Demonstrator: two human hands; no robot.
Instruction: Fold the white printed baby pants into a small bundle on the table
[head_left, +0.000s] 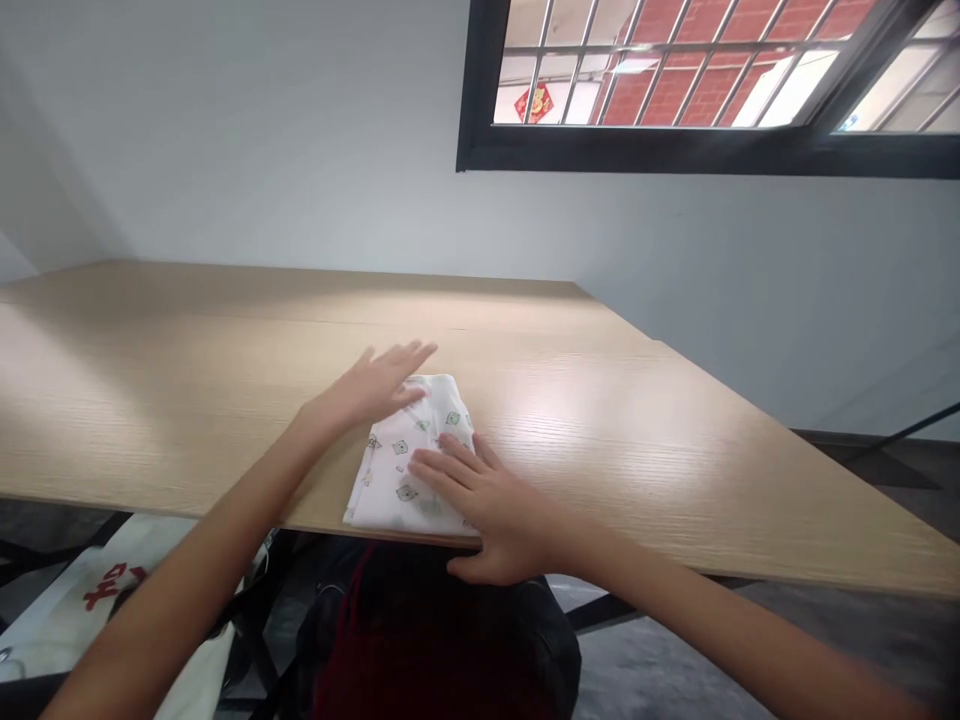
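A white folded cloth (405, 470) printed with small green-grey figures lies flat at the front edge of the wooden table. Over its far left corner reaches my left hand (379, 385), fingers stretched out and slightly blurred, the thumb near the cloth's surface. My right hand (487, 500) rests on the right side of the cloth with its fingers spread and the thumb hanging by the table's edge. Neither hand grips the cloth. Part of the cloth's right side is hidden under my right hand.
The light wooden table (637, 440) runs back to a pale wall (300, 130). A dark-framed barred window (645, 150) is at the upper right. Below the table's front edge on the left is a white cloth item with red lettering (180, 545); a dark bag-like shape (525, 640) sits below the middle.
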